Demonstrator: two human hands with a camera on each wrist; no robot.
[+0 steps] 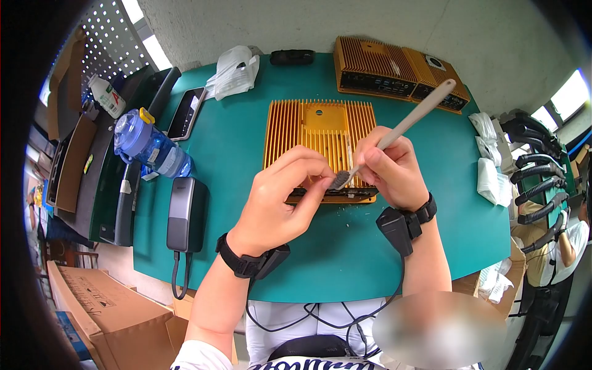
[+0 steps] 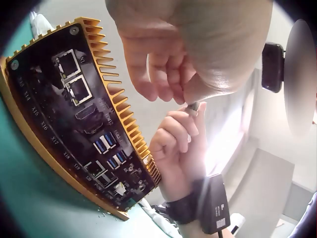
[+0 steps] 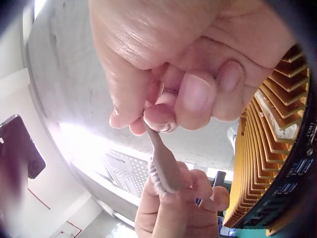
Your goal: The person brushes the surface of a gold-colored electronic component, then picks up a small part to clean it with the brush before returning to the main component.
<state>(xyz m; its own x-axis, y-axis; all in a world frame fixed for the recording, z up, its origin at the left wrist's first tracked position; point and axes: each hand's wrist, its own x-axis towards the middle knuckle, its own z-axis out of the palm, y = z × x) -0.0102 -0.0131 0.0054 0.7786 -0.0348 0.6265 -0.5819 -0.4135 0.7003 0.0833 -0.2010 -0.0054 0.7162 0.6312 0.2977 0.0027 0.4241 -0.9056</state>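
My right hand (image 1: 394, 169) grips a light grey brush (image 1: 419, 114) by its handle, whose far end slants up to the right. At the brush's other end, the thumb and index finger of my left hand (image 1: 277, 197) pinch the dark bristles (image 1: 340, 179). Both hands are over the front edge of a gold finned box (image 1: 283, 126) on the green table. The left wrist view shows the box's black port panel (image 2: 47, 101) beside my left hand (image 2: 198, 44). In the right wrist view, the brush head (image 3: 166, 168) lies against the left fingers (image 3: 185, 213).
Two more gold boxes (image 1: 376, 65) (image 1: 456, 92) stand at the back right. On the left are a blue bottle (image 1: 151, 145), a phone (image 1: 187, 114) and a black power bank (image 1: 187, 216). White plastic bags (image 1: 234, 73) lie at the back and right. Small crumbs dot the table before the middle box.
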